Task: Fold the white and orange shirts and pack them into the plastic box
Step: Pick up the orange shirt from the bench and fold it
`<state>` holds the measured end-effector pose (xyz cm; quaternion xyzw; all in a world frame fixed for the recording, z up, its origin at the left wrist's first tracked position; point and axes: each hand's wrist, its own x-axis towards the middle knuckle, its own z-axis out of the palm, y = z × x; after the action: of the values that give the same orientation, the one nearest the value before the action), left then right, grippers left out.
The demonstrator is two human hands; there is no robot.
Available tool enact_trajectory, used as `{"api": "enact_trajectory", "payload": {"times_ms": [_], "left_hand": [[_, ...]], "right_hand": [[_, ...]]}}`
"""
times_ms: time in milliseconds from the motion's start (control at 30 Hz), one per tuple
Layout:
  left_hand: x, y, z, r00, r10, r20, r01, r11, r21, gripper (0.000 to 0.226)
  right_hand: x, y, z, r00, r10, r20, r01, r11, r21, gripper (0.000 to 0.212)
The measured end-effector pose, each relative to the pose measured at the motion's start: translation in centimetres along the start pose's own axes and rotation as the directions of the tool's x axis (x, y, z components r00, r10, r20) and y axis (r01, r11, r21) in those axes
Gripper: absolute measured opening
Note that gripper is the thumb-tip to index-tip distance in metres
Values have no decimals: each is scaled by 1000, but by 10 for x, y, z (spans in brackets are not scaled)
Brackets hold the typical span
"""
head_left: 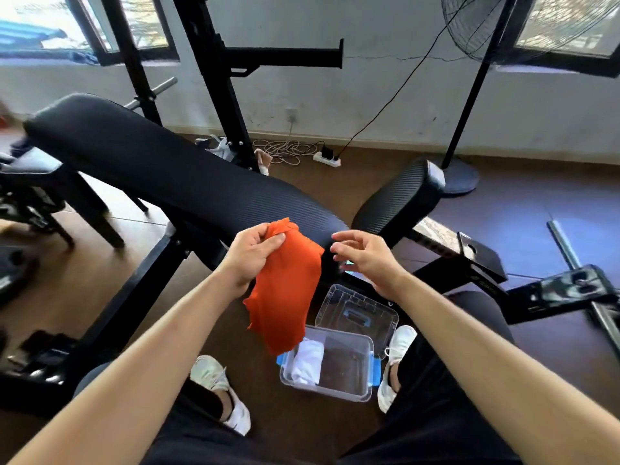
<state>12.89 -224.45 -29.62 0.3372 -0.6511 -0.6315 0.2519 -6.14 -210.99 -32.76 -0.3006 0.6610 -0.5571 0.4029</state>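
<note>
My left hand [253, 253] is shut on the top edge of the orange shirt [285, 293], which hangs loose and unfolded in the air in front of the bench. To its right, my right hand [364, 255] hovers with its fingers apart and holds nothing. Below the shirt, on the floor between my feet, stands the clear plastic box [365, 364] with blue latches. A folded white shirt [308, 362] lies in the box's left half. The lower tip of the orange shirt hangs just over the box's left rim.
The box's clear lid [357, 313] lies on the floor just behind the box. A black padded weight bench [161, 169] runs from far left to centre, its frame beside my left leg. A standing fan base [459, 176], a power strip [327, 159] and cables lie by the wall.
</note>
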Motion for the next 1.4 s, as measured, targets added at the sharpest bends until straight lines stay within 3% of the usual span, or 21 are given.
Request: {"api": "enact_trajectory", "payload": {"times_ms": [167, 300, 500, 600, 767, 867, 1000, 1100, 1233, 1300, 1400], "left_hand": [[-1, -7, -1, 993, -93, -76, 89, 995, -49, 21], [-4, -11, 3, 980, -195, -44, 188, 974, -127, 28], [-7, -23, 12, 964, -267, -1, 266, 961, -82, 27], [-6, -33, 12, 954, -299, -8, 299, 954, 39, 31], [-6, -43, 16, 932, -361, -11, 355, 912, 205, 24], [-2, -42, 18, 897, -441, 33, 426, 882, 201, 18], [0, -41, 20, 870, -488, 65, 487, 873, 26, 38], [-4, -41, 25, 931, -355, 80, 361, 930, -73, 49], [-6, -41, 23, 975, -104, 196, 76, 986, 145, 56], [-2, -39, 23, 978, -16, 209, -57, 939, 339, 61], [2, -34, 31, 985, 105, 138, -169, 760, 628, 55]], "right_hand": [[-26, 43, 28, 996, -54, 73, 52, 998, 32, 38], [-33, 64, 36, 991, -79, 108, 74, 996, 47, 67], [-29, 61, 35, 976, -208, 61, 200, 973, 120, 82], [-30, 61, 35, 969, -244, 28, 242, 969, 58, 71], [-25, 63, 27, 969, -236, -69, 229, 968, -98, 31], [-23, 64, 22, 973, -218, -80, 210, 972, -102, 28], [-18, 60, 10, 977, -194, -94, 190, 981, -47, 34], [-16, 54, 6, 980, -175, -94, 180, 983, 44, 37], [-12, 41, 5, 991, -98, -87, 111, 980, 166, 29], [-10, 29, 6, 998, -44, -55, 57, 961, 269, 26], [-6, 9, 4, 1000, 20, 13, -24, 937, 349, 25]]}}
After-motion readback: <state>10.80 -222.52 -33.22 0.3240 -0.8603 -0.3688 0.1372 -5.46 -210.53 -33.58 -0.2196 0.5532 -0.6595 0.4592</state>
